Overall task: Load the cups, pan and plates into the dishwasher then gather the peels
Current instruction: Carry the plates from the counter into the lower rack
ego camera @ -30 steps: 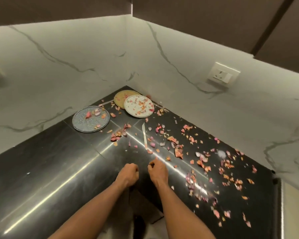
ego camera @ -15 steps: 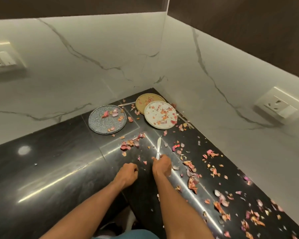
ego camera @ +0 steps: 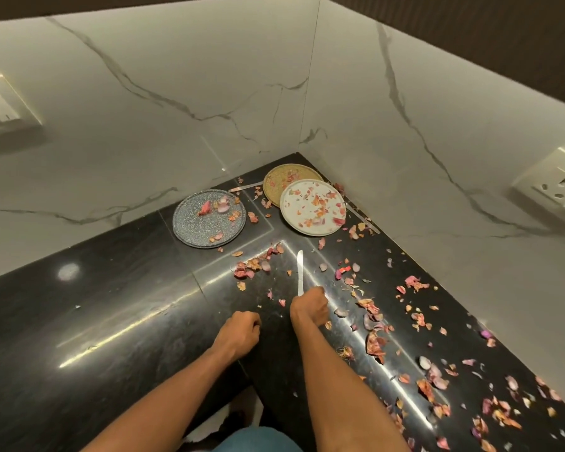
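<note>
Your right hand has its fingers curled round the handle of a knife, blade pointing away from you toward the corner, lying low over the black tabletop. Your left hand is a closed fist on the tabletop just beside it; cannot tell if anything is inside. Three plates sit in the corner: grey plate on the left, white plate on the right overlapping a yellow plate behind it. All three carry peel scraps. Peels are scattered across the tabletop, mostly to your right along the wall, with a small pile just left of the blade. A wall socket sits on the right wall.
</note>
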Tool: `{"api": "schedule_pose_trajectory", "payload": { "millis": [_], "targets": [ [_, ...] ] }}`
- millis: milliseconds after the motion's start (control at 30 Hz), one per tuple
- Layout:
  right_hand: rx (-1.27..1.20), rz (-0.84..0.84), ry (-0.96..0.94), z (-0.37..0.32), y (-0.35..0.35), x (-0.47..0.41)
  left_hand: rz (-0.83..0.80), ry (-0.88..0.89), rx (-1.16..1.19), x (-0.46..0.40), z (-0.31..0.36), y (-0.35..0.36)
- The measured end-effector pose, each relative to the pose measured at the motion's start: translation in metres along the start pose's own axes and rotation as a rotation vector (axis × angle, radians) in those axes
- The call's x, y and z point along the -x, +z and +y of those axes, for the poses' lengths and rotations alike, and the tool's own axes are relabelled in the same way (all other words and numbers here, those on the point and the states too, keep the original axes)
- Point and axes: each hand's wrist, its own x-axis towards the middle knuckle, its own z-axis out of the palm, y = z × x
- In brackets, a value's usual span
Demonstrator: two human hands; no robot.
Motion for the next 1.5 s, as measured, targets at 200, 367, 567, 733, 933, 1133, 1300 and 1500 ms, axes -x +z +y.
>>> {"api": "schedule_pose_trajectory", "payload": {
  "millis": [200,367,567,733,933,1133,1300,1500],
  "targets": [
    [-0.011,-0.068,0.026,0.002,-0.002,-0.004,0.007,0.032,-0.007,0.000,0.005,-0.001],
    [0.012,-0.055,0.011,0.001,-0.004,-0.001,-0.010,0.054,-0.050,0.003,0.009,0.000],
    [0.060,-0.021,-0.063,0.004,-0.007,0.002,-0.019,0.058,-0.082,0.003,0.005,-0.005],
    [0.202,-0.046,-0.152,0.002,-0.009,0.003,-0.013,0.063,-0.134,0.001,0.008,-0.009],
    [0.153,-0.071,-0.131,0.001,-0.011,-0.006,-0.010,0.100,-0.240,-0.001,0.015,-0.009],
    [0.123,-0.080,-0.100,0.001,-0.008,-0.011,0.013,0.122,-0.278,-0.002,0.014,-0.005],
    [0.113,-0.092,-0.104,0.002,-0.008,-0.013,0.017,0.130,-0.272,-0.003,0.016,-0.005],
    [0.093,-0.057,-0.138,0.008,-0.003,-0.008,0.013,0.157,-0.286,-0.007,0.022,-0.010]
  ]
}}
